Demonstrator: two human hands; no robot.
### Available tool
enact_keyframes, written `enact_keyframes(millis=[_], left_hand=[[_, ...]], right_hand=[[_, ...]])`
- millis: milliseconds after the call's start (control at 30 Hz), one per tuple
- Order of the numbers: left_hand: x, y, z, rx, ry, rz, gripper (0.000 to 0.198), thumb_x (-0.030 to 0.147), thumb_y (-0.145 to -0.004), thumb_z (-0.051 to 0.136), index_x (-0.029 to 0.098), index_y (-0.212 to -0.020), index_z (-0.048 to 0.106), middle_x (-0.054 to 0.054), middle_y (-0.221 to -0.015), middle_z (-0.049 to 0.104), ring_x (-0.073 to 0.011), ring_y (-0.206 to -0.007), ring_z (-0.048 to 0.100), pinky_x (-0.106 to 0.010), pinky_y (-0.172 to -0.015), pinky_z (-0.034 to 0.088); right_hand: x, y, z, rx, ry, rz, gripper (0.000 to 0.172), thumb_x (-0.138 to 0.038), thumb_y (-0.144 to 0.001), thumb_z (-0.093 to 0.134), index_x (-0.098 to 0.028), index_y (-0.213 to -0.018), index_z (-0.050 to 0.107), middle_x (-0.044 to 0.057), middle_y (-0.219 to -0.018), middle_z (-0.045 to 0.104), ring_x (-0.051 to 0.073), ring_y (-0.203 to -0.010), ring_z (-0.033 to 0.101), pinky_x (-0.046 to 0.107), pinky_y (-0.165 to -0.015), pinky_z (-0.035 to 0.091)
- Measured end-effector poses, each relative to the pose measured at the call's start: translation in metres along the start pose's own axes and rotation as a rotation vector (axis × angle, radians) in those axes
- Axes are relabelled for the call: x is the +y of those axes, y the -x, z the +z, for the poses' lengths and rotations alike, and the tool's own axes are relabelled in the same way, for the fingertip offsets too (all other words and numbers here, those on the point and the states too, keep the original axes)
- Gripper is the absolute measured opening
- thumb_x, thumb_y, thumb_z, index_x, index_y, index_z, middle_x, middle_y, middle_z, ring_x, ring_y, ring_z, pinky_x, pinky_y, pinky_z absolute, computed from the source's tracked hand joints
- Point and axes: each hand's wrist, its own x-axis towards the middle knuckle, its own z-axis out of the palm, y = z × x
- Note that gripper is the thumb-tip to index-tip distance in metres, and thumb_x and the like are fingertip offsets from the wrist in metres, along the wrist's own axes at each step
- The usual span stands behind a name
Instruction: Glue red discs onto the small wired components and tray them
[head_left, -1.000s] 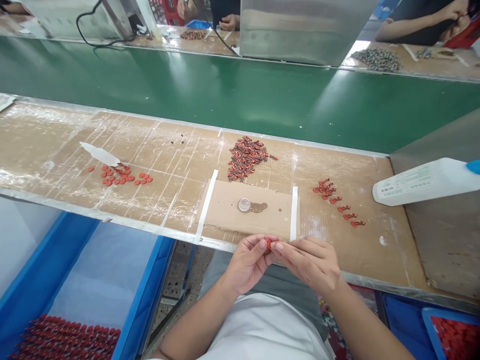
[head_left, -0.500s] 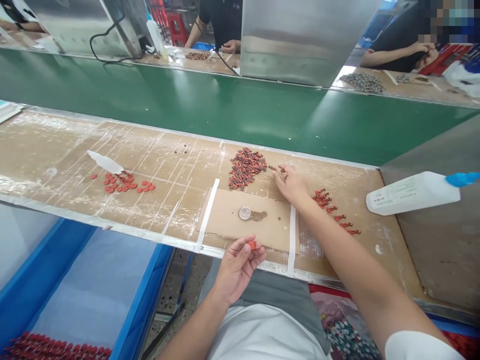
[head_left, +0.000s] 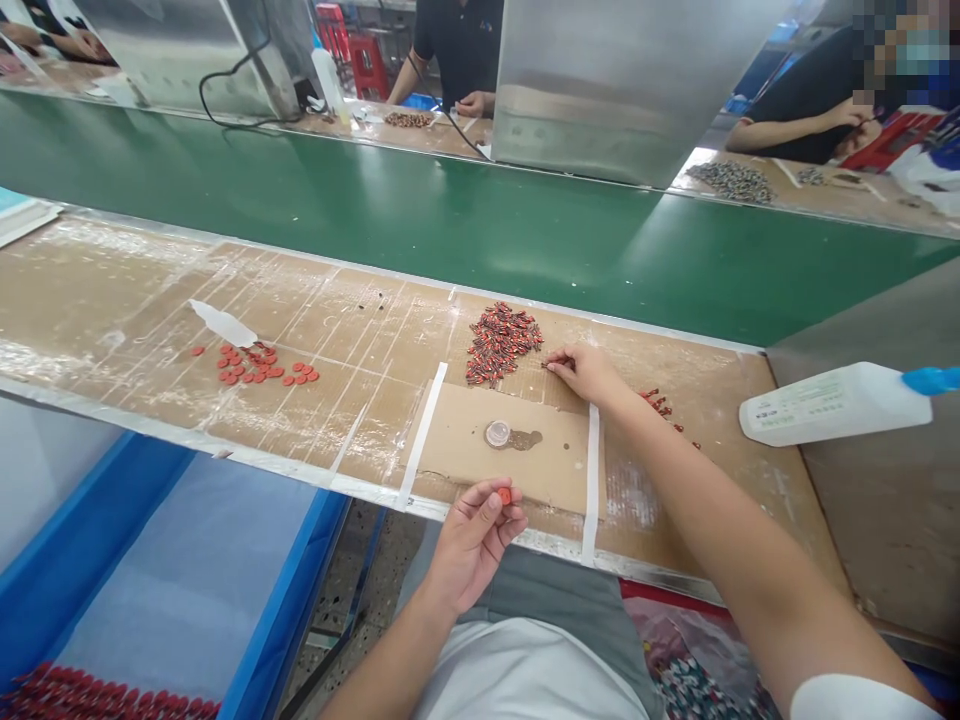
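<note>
Near the table's front edge, my left hand (head_left: 471,550) pinches a small red disc (head_left: 505,495) between thumb and fingertips. My right hand (head_left: 591,374) is closed at the fingertips on a small dark red-and-black piece (head_left: 553,363), just right of a pile of similar pieces (head_left: 501,345). Between the hands lies a cardboard sheet (head_left: 457,430) taped to the table. A small round clear dish (head_left: 496,433) sits on it beside a wet brownish smear (head_left: 527,440). Partly hidden behind my right forearm are several red pieces (head_left: 656,402) set out on the table.
Loose red discs (head_left: 259,370) lie to the left, beside a white pointed bottle (head_left: 223,323). A large white bottle (head_left: 836,403) with a blue top lies at the right. A green belt (head_left: 420,210) runs behind the table. Blue-edged bin (head_left: 292,570) lower left. Co-workers sit opposite.
My right hand's fingers have closed on a small piece at the pile's right side. My left hand still holds the red disc. The whole view has shifted slightly.
</note>
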Motion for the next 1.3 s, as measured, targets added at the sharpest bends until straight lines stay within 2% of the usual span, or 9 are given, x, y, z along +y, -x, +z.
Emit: enact_keyframes(millis=[100,267,433,567,700,867,933,1100,1300], left_hand=[[-0.001,-0.001,0.0,-0.005,-0.001,0.006,0.021,0.02,-0.081,0.074,0.014,-0.1,0.071,-0.006,-0.093,0.072,-0.0089,-0.077,0.068,-0.022,-0.079,0.058],[0.0,-0.001,0.001,0.017,0.006,0.01,0.022,0.021,-0.079,0.075,0.013,-0.099,0.071,-0.006,-0.093,0.072,-0.0092,-0.076,0.068,-0.022,-0.078,0.059],[0.001,-0.001,0.002,0.028,0.017,0.013,0.022,0.021,-0.079,0.075,0.013,-0.099,0.071,-0.006,-0.093,0.072,-0.0089,-0.075,0.068,-0.022,-0.077,0.059],[0.001,-0.002,0.001,0.023,0.013,0.011,0.021,0.021,-0.08,0.075,0.013,-0.099,0.071,-0.006,-0.093,0.073,-0.0089,-0.075,0.068,-0.022,-0.078,0.059],[0.001,-0.001,0.0,0.018,0.019,0.013,0.02,0.021,-0.081,0.073,0.013,-0.1,0.071,-0.006,-0.094,0.073,-0.0086,-0.076,0.068,-0.022,-0.078,0.059],[0.002,-0.001,0.0,0.031,0.022,0.015,0.021,0.02,-0.08,0.074,0.014,-0.1,0.071,-0.006,-0.093,0.073,-0.0083,-0.076,0.068,-0.021,-0.078,0.059],[0.003,-0.001,0.0,0.025,0.018,0.012,0.02,0.02,-0.08,0.074,0.013,-0.099,0.071,-0.006,-0.093,0.073,-0.0083,-0.075,0.068,-0.021,-0.078,0.059],[0.002,-0.003,0.001,0.015,0.014,0.017,0.018,0.018,-0.082,0.072,0.013,-0.1,0.071,-0.005,-0.093,0.072,-0.0071,-0.076,0.068,-0.02,-0.079,0.058],[0.002,-0.003,0.0,0.002,0.013,0.005,0.018,0.018,-0.083,0.071,0.013,-0.1,0.071,-0.005,-0.093,0.072,-0.007,-0.076,0.068,-0.019,-0.078,0.058]], right_hand=[[0.0,0.004,-0.003,-0.014,-0.028,-0.001,0.026,-0.024,-0.083,0.067,-0.014,-0.107,0.069,0.007,-0.089,0.074,0.016,-0.072,0.066,0.029,-0.071,0.053],[-0.004,0.008,0.0,0.044,0.024,-0.019,0.027,-0.038,-0.086,0.064,-0.016,-0.097,0.073,0.01,-0.092,0.072,0.02,-0.077,0.064,0.035,-0.075,0.051],[-0.006,0.01,0.01,0.07,0.063,-0.077,0.018,-0.029,-0.086,0.063,-0.016,-0.094,0.073,0.01,-0.093,0.068,0.022,-0.086,0.062,0.036,-0.082,0.049],[-0.006,0.012,0.01,0.054,0.071,-0.142,0.015,-0.026,-0.085,0.061,-0.015,-0.093,0.069,0.01,-0.093,0.067,0.022,-0.086,0.06,0.036,-0.081,0.048],[-0.013,0.018,-0.001,-0.024,0.048,-0.254,0.013,-0.026,-0.086,0.061,-0.018,-0.09,0.069,0.007,-0.089,0.069,0.02,-0.082,0.061,0.033,-0.077,0.048],[-0.037,0.039,-0.018,-0.117,0.022,-0.552,0.019,-0.03,-0.091,0.055,-0.023,-0.089,0.073,0.005,-0.087,0.07,0.017,-0.078,0.063,0.029,-0.074,0.049],[-0.048,0.047,-0.021,-0.191,0.084,-0.613,0.017,-0.027,-0.09,0.057,-0.023,-0.089,0.074,0.005,-0.087,0.071,0.017,-0.076,0.064,0.028,-0.072,0.049],[-0.067,0.052,-0.019,-0.278,0.294,-0.457,0.009,-0.017,-0.08,0.066,-0.021,-0.084,0.072,0.003,-0.078,0.073,0.018,-0.069,0.064,0.027,-0.066,0.046],[-0.076,0.049,-0.014,-0.33,0.363,-0.386,0.011,-0.016,-0.083,0.064,-0.017,-0.079,0.074,0.007,-0.083,0.073,0.018,-0.076,0.066,0.026,-0.071,0.045]])
